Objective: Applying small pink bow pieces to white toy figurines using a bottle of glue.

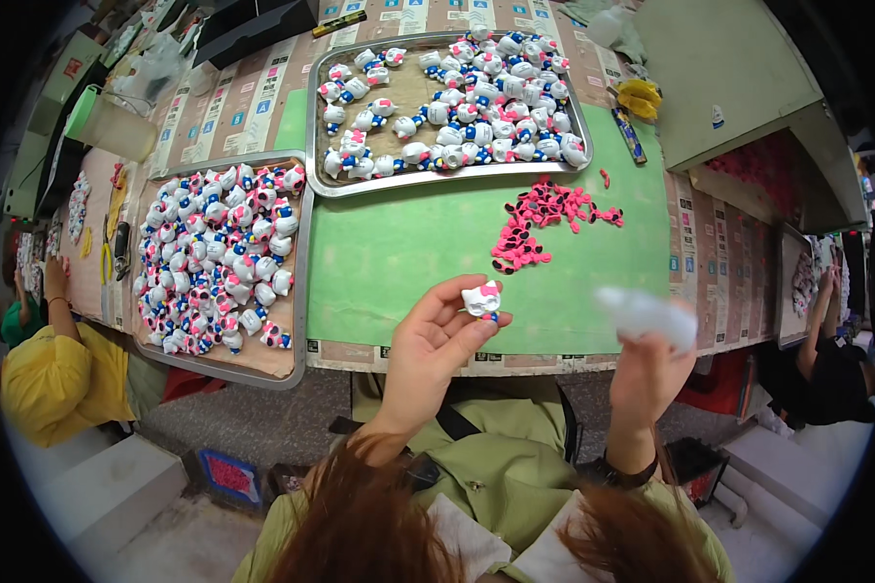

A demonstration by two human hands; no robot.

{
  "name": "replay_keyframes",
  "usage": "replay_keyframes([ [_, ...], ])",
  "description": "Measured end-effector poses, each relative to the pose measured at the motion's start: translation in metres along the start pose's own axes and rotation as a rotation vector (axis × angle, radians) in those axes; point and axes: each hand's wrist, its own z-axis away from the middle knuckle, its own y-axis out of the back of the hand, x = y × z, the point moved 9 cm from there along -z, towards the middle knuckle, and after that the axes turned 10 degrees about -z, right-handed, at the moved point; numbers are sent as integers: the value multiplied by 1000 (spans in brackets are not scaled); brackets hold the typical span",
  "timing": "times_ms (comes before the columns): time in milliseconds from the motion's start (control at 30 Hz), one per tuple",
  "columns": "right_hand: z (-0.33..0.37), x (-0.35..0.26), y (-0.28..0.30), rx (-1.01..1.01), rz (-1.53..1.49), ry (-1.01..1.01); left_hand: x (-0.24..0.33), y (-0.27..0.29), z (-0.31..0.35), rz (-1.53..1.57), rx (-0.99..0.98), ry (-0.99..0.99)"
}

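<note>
My left hand (426,342) pinches a small white cat figurine (480,300) between thumb and fingertips, above the front of the green mat (389,253). The figurine has a pink bow and a bit of blue below its head. To the right, my right hand (646,381) is wrapped round a white squeeze bottle (656,319), smeared by motion, its narrow tip pointing left toward the figurine but apart from it. Beyond both hands lies a loose pile of small pink pieces with dark parts (528,233), looking like tiny sunglasses.
A metal tray (306,257) of figurines stands at left, another (447,180) at the back. A marker-like tube (629,136) and yellow bundle (640,97) lie back right, beside a greenish cabinet (739,78). Pliers (107,255) lie far left. Co-workers sit on both sides.
</note>
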Motion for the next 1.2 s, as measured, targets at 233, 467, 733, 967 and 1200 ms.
replay_keyframes([
  [233, -58, 28, 81, 263, 357, 19, 2, 14, -4, 24, 84, 3],
  [467, -37, 3, 52, 215, 880, 384, -4, 21, -7, -7, 99, 10],
  [733, -24, 73, -55, -482, 916, 98, -13, 6, -5, 20, 39, 71],
  [967, -23, 70, -33, -313, 858, 18, -27, -1, -5, 50, -14, 123],
  [1200, -32, 67, -50, -433, 1101, 273, -23, -6, -4, 38, -19, 121],
])
